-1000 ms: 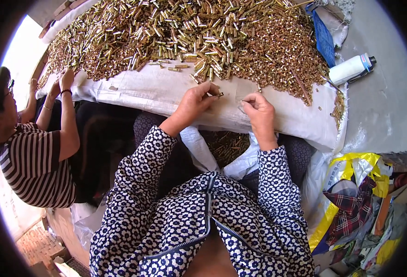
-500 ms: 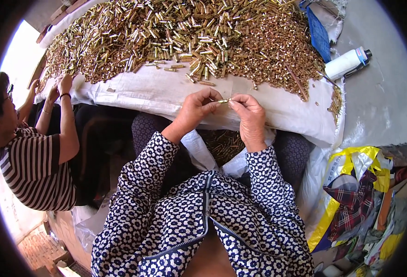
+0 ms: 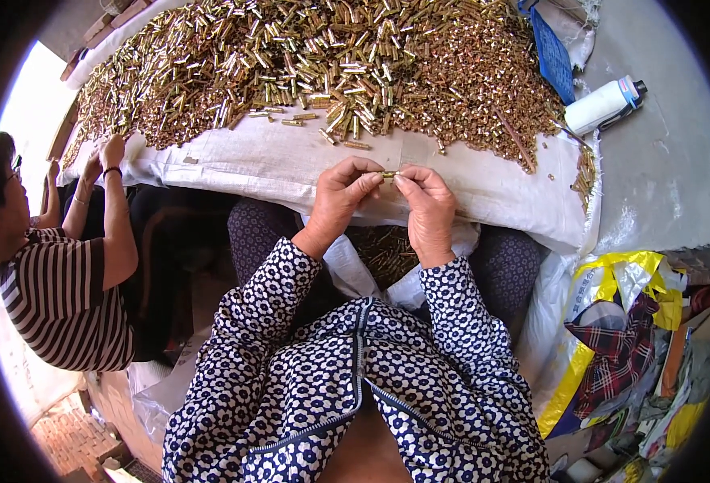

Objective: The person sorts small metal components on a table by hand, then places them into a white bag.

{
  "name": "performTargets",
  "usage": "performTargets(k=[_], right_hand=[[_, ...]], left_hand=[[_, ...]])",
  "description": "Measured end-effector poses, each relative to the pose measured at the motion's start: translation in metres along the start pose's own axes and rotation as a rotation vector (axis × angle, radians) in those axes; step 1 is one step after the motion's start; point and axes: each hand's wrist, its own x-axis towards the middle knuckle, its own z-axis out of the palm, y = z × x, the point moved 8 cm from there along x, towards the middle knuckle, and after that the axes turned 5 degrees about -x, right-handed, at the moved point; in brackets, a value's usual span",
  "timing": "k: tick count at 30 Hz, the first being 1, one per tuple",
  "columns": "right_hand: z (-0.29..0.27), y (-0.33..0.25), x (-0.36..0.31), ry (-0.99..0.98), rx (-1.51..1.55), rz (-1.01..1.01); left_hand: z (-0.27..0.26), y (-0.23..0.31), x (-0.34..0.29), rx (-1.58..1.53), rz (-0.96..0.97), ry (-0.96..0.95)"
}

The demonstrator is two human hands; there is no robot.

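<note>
A small, slim brass-coloured metal piece (image 3: pixel 388 174) spans the short gap between my hands, over the near edge of the white cloth (image 3: pixel 274 161). My left hand (image 3: pixel 340 201) pinches one end with thumb and forefinger. At the other end, the thumb and fingers of my right hand (image 3: pixel 429 208) close on it. Fingertips cover both ends. Beyond the hands lies a wide heap of similar long metal pieces (image 3: pixel 322 56), with a mass of smaller coppery bits (image 3: pixel 484 97) on its right. Below my hands, a white sack (image 3: pixel 347 270) between my knees holds more metal pieces (image 3: pixel 387 249).
To my left, a person in a striped top (image 3: pixel 65 282) reaches toward the heap's left end. A white bottle (image 3: pixel 604 106) lies at the right beside a blue object (image 3: pixel 552 56). A yellow-and-white bag (image 3: pixel 580 354) with plaid cloth (image 3: pixel 616 362) stands low on the right.
My hands have drawn slightly closer together, my right one shifting left, and less of the metal piece shows between them. The person's far hand on the left has lowered slightly.
</note>
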Motion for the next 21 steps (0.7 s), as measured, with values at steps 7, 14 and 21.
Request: performTargets(k=[7, 14, 21], right_hand=[[0.003, -0.008, -0.002, 0.035, -0.098, -0.045], [0.002, -0.005, -0.003, 0.0, 0.142, 0.025], [-0.005, -0.004, -0.007, 0.045, 0.048, -0.004]], left_hand=[[0.004, 0.009, -0.001, 0.046, 0.146, 0.066], [0.012, 0.018, -0.001, 0.127, 0.231, 0.011], [0.018, 0.018, -0.001, 0.094, 0.232, -0.03]])
